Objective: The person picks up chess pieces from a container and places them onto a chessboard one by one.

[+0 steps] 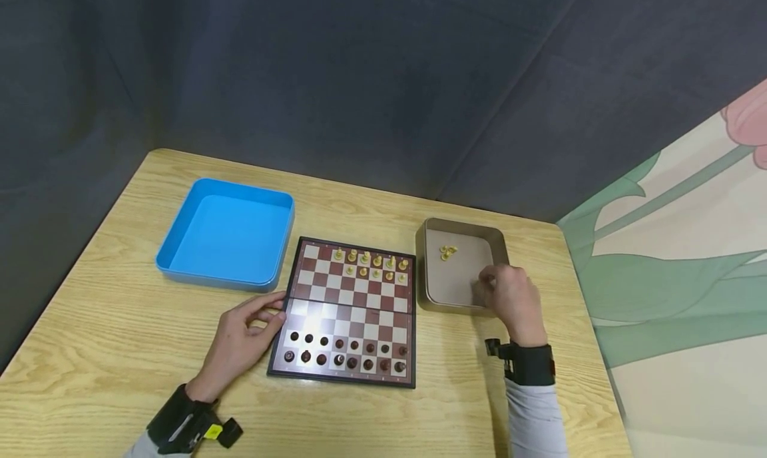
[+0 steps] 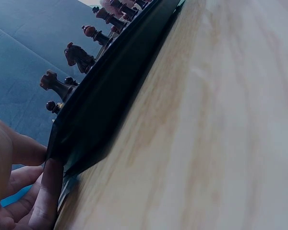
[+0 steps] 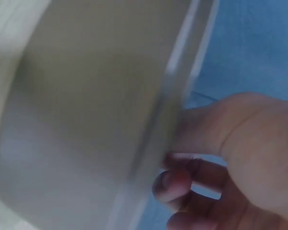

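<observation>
Several loose yellow chess pieces lie in the tin toward the bench's far right corner, left of and beyond the nearer right hand; whether its curled fingers grasp anything, I cannot tell. The left hand pinches the chessboard's left edge. Dark cloth hangs behind.

One chessboard on one desk. Round board: one blue tray at 10 o'clock, one metal tin at 2. Sixteen dark pieces towards 6, two rows of eight. Eleven light pieces towards 1, rows of six and five. Tin pieces: at least three (overlapping, exact count unclear). Two hands: left hand past 8, right hand at 3.
</observation>
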`<state>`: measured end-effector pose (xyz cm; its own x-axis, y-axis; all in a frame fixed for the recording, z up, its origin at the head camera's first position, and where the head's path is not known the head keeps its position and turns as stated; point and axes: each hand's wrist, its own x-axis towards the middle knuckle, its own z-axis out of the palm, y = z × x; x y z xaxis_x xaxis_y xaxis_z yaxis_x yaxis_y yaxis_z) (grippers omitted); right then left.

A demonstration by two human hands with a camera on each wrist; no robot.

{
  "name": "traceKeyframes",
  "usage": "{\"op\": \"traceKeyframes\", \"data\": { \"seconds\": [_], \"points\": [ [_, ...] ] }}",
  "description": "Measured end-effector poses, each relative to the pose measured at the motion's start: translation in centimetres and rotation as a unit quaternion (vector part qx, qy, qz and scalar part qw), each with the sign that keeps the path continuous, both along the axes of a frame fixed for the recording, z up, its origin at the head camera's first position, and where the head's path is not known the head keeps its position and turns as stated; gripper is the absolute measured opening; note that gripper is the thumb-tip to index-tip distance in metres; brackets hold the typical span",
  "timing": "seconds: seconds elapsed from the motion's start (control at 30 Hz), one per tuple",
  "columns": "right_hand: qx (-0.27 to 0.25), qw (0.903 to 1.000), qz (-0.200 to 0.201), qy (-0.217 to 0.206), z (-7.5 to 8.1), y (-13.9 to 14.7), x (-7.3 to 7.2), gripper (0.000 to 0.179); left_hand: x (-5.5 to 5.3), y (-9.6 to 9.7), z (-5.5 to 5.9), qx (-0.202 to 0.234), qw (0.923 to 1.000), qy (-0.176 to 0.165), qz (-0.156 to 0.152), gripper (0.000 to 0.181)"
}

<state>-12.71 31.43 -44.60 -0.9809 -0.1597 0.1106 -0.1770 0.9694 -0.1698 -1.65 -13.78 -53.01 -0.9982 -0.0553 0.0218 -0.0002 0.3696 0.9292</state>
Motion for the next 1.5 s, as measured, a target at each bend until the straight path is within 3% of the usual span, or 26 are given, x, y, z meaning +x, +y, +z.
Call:
{"op": "traceKeyframes", "data": {
  "seconds": [0.23, 0.5, 0.83, 1.17, 1.5],
  "points": [
    [-0.014, 0.9987, 0.025, 0.041, 1.6, -1.4, 0.2, 0.007, -0.1, 0.0, 0.0, -0.003, 1.0, 0.003, 0.001, 0.04],
    [-0.01, 0.9908, 0.066, 0.118, 2.5, -3.5, 0.3, 0.006, 0.0, 0.0, 0.1, -0.006, 1.0, -0.004, 0.003, 0.04],
    [-0.024, 0.9814, 0.113, 0.154, 3.9, -7.8, 0.2, 0.008, 0.0, 0.0, 0.0, -0.005, 1.0, -0.003, 0.001, 0.04],
    [-0.068, 0.9718, 0.182, 0.134, 4.8, -11.7, -0.2, 0.005, -0.2, 0.0, 0.0, 0.007, 1.0, 0.007, -0.001, 0.04],
    [-0.102, 0.9624, 0.234, 0.093, 4.6, -15.4, -0.7, 0.007, -0.1, 0.0, 0.2, 0.009, 1.0, 0.0, -0.001, 0.04]
  ]
}}
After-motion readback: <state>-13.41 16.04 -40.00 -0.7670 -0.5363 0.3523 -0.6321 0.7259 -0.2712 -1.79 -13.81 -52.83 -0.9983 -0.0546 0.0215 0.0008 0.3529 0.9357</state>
